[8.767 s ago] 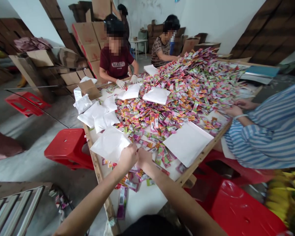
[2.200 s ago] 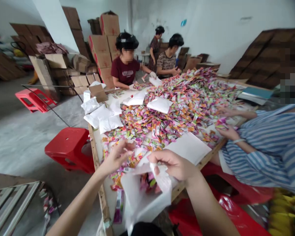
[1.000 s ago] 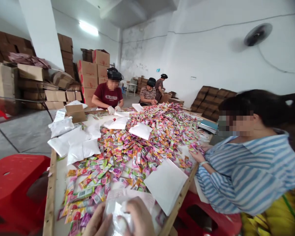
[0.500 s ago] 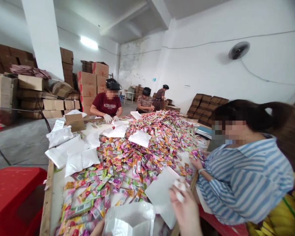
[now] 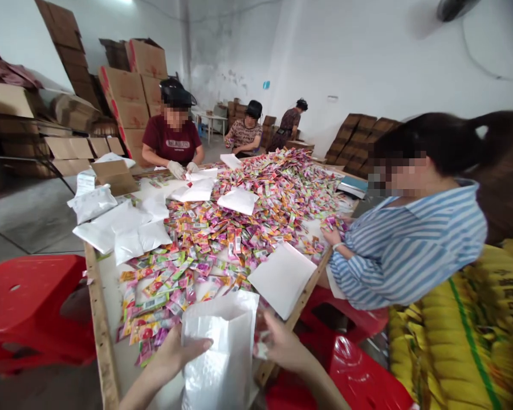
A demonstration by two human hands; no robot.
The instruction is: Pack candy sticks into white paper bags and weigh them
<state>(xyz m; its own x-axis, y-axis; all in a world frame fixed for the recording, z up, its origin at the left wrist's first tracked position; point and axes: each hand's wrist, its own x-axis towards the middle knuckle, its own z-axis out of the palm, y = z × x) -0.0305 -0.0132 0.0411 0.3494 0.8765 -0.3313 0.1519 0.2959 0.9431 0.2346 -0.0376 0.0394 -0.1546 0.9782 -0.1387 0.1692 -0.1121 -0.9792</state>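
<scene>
A silvery-white padded envelope stands upright with its mouth at the top, at the near edge of the table. My left hand grips its left side, thumb lying across the front. At its right edge is my right hand, smeared by motion; some white material shows at its fingers, whose kind I cannot make out. Whether those fingers hold anything is unclear. Just beyond the envelope lie many small colourful candy packets. A flat white envelope rests to the right of them.
Filled white envelopes lie at the table's left, near an open carton. A co-worker in a striped shirt sits close on my right; others work across the table. Red stools and yellow sacks flank it.
My right hand has moved down and left from over the flat envelope to the padded envelope's edge. More of the padded envelope and my left hand shows now. The view has tilted downward.
</scene>
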